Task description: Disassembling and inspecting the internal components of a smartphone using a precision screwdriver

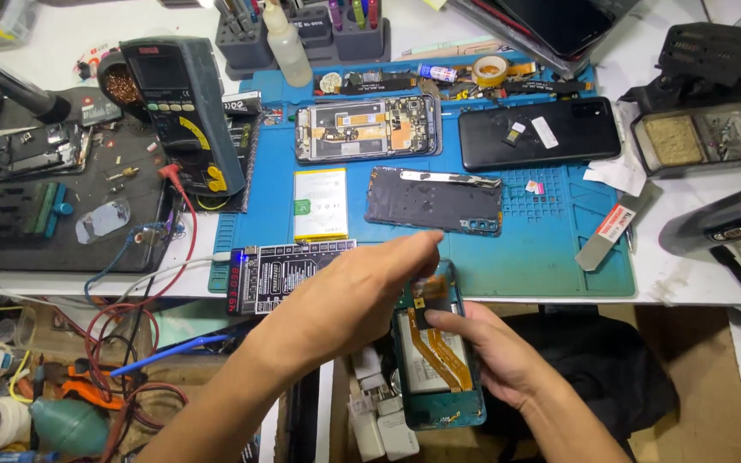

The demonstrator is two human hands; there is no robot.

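holding an opened teal phone (436, 369) below the bench edge, over the lap: right hand (495, 356) cups it from the right side with the thumb across the upper board, left hand (349, 296) reaches in from the left, fingertips (426, 249) pinched together at the phone's top end; what they pinch is too small to tell. inside the teal shell: one orange flex cable and one pale battery. on the blue work mat (551, 249): two more phones counted, one opened with boards exposed (366, 127), one closed black (540, 133); one dark back cover (435, 200); one loose white battery (320, 203); one tape roll (490, 69). black test board (289, 274) at the mat's near-left corner, partly covered by the left hand. one multimeter (183, 107) leans to the left, red lead trailing. grey tool rack (302, 34) at the back holds several tools and one white squeeze bottle (287, 43); tool count unclear, tops cut off. metal tray (701, 137) at right holds a yellowish sponge and small metal parts, not countable. items under the bench are cluttered and hard to make out.
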